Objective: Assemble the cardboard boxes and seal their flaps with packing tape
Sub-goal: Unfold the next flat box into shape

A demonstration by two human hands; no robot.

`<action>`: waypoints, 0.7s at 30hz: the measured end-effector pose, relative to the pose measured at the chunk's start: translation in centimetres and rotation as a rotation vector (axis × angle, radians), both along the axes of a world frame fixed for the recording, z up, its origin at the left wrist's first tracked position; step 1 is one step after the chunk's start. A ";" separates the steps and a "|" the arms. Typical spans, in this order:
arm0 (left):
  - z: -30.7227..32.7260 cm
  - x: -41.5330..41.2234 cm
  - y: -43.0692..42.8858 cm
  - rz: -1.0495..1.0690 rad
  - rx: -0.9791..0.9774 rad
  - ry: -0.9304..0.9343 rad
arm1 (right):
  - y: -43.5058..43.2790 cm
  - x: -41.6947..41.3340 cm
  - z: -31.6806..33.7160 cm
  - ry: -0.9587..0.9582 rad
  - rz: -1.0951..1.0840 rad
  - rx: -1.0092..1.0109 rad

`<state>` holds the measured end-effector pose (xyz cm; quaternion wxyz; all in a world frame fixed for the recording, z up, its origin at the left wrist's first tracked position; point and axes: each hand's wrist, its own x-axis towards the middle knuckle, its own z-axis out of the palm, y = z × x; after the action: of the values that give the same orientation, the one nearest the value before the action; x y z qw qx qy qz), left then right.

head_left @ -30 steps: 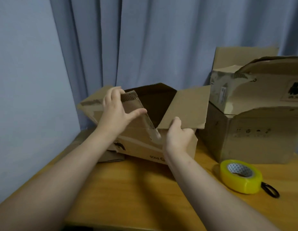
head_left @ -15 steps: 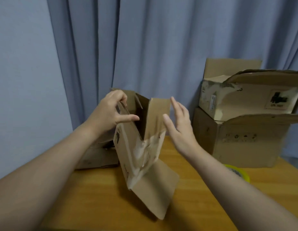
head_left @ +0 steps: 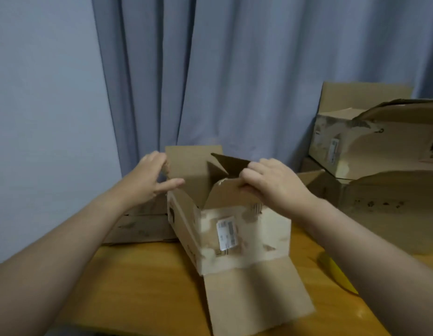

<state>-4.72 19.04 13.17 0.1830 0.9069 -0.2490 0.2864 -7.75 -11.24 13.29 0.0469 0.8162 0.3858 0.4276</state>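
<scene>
Head view. Cardboard box (head_left: 235, 234): stood upright on table (head_left: 142, 287), top open, lower flap (head_left: 256, 294) splayed toward viewer. Right hand (head_left: 276, 187): gripped near top flap (head_left: 227, 196). Left hand (head_left: 147, 183): fingers curled at rear flap (head_left: 188, 161) edge, thumb out; hold unclear. Yellow tape roll (head_left: 331, 270): right of box, partly hidden.

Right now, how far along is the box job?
Early. Done: the box is squared up, standing on the table. In hand: the right hand grips a top flap; the left hand is at its left side. Left: one bottom flap lies splayed on the table, no flap is taped shut, the yellow tape roll lies untouched.
</scene>
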 end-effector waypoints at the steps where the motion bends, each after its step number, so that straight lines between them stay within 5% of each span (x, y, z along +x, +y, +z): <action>1: -0.8 0.1 0.0 -0.006 -0.021 0.004 | 0.4 -0.4 -0.6 0.005 -0.004 -0.003; 4: -1.2 -0.5 -1.6 -0.029 0.012 -0.040 | 2.0 -1.0 -2.1 0.048 -0.040 -0.021; 9: 0.8 -3.6 -5.6 -0.066 0.500 0.096 | 4.3 -1.9 -2.7 0.171 -0.100 0.065; 15: -0.5 -4.6 -5.6 -0.138 0.504 0.113 | 4.6 -2.1 1.2 0.759 -0.194 0.352; 21: -0.5 -5.5 -5.5 -0.046 0.744 0.116 | 3.9 2.6 4.0 1.013 -0.619 -0.126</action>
<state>-10.21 13.49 12.62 -0.1386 0.9203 -0.3455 0.1204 -5.13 -7.35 17.30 0.0277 0.9886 0.1289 -0.0723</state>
